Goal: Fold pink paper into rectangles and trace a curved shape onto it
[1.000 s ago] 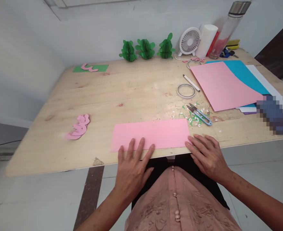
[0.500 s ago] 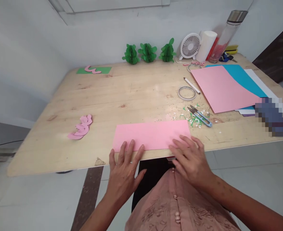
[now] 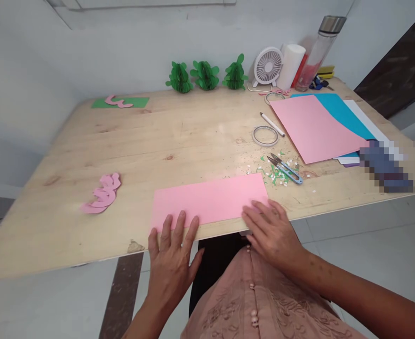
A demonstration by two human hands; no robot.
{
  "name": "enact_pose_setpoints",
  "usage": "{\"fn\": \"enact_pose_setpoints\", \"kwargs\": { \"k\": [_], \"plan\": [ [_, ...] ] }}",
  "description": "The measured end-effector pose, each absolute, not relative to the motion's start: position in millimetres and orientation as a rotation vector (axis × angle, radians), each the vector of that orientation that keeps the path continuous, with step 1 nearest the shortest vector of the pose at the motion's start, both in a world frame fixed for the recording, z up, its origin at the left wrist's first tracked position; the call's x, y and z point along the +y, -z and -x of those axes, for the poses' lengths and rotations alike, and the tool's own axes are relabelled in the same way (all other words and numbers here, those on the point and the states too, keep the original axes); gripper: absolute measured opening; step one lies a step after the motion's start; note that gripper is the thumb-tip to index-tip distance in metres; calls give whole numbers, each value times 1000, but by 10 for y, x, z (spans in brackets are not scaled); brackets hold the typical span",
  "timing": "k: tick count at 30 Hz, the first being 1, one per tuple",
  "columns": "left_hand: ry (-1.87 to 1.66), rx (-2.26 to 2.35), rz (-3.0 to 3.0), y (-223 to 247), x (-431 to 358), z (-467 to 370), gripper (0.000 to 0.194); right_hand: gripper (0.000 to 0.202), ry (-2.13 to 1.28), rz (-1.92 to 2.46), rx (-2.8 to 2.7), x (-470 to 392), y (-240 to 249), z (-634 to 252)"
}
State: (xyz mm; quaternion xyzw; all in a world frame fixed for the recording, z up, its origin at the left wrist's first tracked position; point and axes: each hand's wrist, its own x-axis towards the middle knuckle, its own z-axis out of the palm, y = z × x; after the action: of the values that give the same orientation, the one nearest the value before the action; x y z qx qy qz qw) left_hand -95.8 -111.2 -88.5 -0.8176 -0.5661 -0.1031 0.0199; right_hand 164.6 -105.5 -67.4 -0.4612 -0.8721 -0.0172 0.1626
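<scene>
A pink strip of paper lies flat along the front edge of the wooden table. My left hand rests with spread fingertips on its lower left part, the thumb stretched out past the table edge. On the strip's lower right corner lie the fingers of my right hand, extended and flat. Just beyond that corner are thread snips among green and white paper scraps. To the left sits a small pile of wavy pink paper cut-outs.
Farther right are a tape roll, a white pen and stacked coloured sheets. Along the wall stand green paper figures, a small fan and a glass bottle. A green strip lies at back left.
The view has shifted, so the table things appear farther left. Both hands stay on the pink strip, and its left end now sits slightly lower in view.
</scene>
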Motion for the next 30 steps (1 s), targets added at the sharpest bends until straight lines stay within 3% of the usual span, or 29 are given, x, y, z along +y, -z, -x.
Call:
{"fn": "enact_pose_setpoints", "kwargs": {
  "k": [6, 14, 22, 30],
  "plan": [
    [305, -1769, 2412, 963, -1120, 1309, 75, 37, 216, 1429, -2456, -1199, 677, -2185],
    [302, -1809, 2346, 980, -1156, 1569, 73, 30, 179, 1380, -2348, -1141, 719, -2236],
    [426, -1677, 2367, 985, -1160, 1663, 62, 43, 155, 1428, -2328, -994, 725, -2028],
    [814, -1469, 2359, 988, -1189, 1802, 43, 50, 154, 1405, -2373, -924, 814, -1872]
  ]
}}
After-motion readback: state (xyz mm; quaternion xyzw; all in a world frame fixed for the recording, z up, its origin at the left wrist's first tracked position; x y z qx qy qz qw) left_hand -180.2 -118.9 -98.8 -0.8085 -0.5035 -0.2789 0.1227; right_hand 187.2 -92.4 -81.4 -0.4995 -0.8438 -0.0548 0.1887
